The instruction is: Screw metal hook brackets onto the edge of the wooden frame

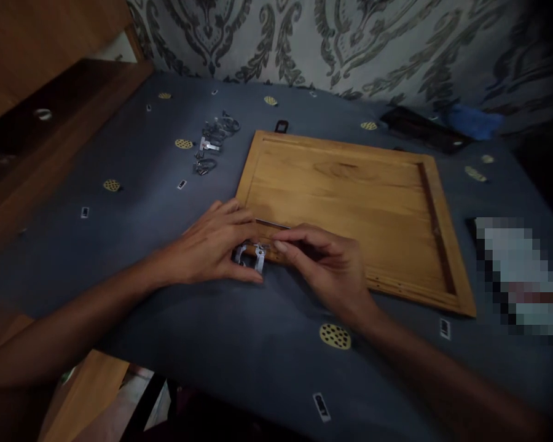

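A framed wooden panel, like a cabinet door, lies flat on the blue cloth. At its near left corner sits a silver metal hinge, its arm sticking out past the near edge. My left hand is bent round the hinge, fingers over the panel's frame and thumb on the near side. The fingertips of my right hand are pinched together just right of the hinge, over the frame. Whatever is between them is too small to make out. Small dark holes show along the near edge farther right.
More metal hinges lie in a loose group left of the panel. A dark case and a blue cloth are at the back right. A blurred-out flat object lies at right. Wooden furniture borders the left side.
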Motion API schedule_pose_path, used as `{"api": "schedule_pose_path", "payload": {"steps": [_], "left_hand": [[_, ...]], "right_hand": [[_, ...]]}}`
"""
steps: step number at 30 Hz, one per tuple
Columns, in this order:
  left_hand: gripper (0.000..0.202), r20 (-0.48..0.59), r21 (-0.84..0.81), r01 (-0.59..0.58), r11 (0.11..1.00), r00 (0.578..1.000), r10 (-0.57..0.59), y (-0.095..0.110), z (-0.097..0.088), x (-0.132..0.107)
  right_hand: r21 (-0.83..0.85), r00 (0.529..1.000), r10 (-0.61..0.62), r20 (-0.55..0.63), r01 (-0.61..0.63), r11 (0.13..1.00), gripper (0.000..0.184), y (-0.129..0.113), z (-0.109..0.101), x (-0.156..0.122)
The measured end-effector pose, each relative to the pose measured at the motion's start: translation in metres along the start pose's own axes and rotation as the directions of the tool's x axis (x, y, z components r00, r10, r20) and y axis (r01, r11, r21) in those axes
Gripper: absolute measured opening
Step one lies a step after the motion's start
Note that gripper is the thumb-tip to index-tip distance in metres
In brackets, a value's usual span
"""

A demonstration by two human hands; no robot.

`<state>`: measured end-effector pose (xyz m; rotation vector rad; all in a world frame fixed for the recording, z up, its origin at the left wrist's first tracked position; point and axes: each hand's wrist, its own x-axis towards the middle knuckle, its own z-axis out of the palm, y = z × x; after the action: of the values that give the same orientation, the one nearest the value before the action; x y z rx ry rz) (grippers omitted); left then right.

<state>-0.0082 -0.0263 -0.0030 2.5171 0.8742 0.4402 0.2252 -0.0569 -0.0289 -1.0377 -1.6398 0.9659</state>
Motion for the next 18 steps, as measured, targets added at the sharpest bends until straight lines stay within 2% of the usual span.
{"api": "schedule_pose_path", "payload": {"steps": [4,11,18], "left_hand": [[0.05,-0.004,0.014,0.016,1.0,1.0,-0.016,0.0,0.001,-0.0005],[0.046,0.007,0.034,0.018,0.999,1.0,-0.018,0.0028,-0.0009,0.0008],[0.043,0.003,0.048,0.01,0.999,1.0,-0.011,0.0042,-0.0008,0.0008]], "right_hand": [[-0.017,0.999,-0.045,0.029,0.046,0.999,0.011,-0.0005,0.0022,-0.0031],[-0.153,0.98,-0.178,0.09,0.19,0.97,0.018,-0.0018,0.0016,-0.0055],[-0.268,0.967,-0.209,0.143,0.241,0.933,0.022,-0.004,0.0001,-0.0065]]}}
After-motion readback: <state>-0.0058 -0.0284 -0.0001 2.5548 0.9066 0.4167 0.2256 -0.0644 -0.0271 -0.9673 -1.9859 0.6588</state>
